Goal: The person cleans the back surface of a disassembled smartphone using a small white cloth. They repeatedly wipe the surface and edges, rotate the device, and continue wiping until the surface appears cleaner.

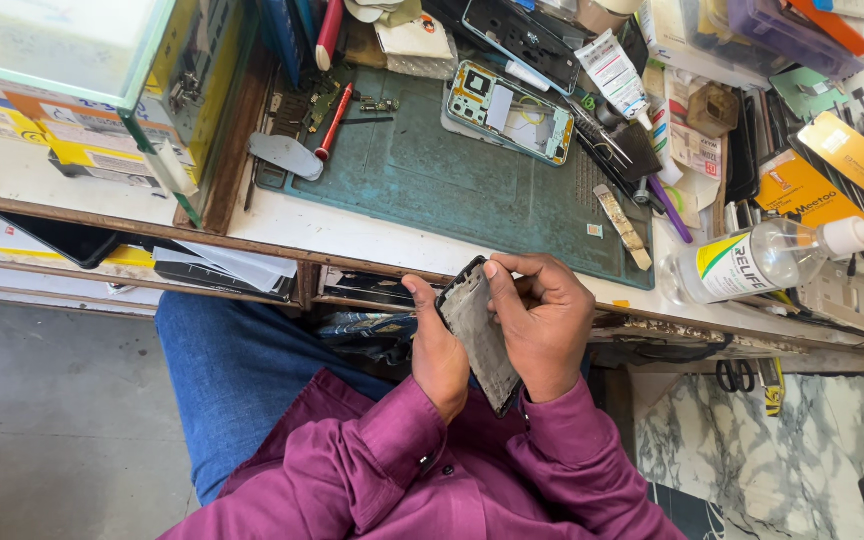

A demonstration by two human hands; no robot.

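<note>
Phone panel [479,335] upright between both hands (long axis tilted slightly)

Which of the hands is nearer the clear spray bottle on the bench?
Right. The right hand sits just below-left of the spray bottle; the left hand lies farther left, across the phone panel both hold.

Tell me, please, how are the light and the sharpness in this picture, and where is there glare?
Head view: bright daylight, mostly sharp; the left hand and right hand holding the phone panel are clear. The glass case at top left is washed out; the clear bottle shows small highlights; edges bend slightly.
</note>
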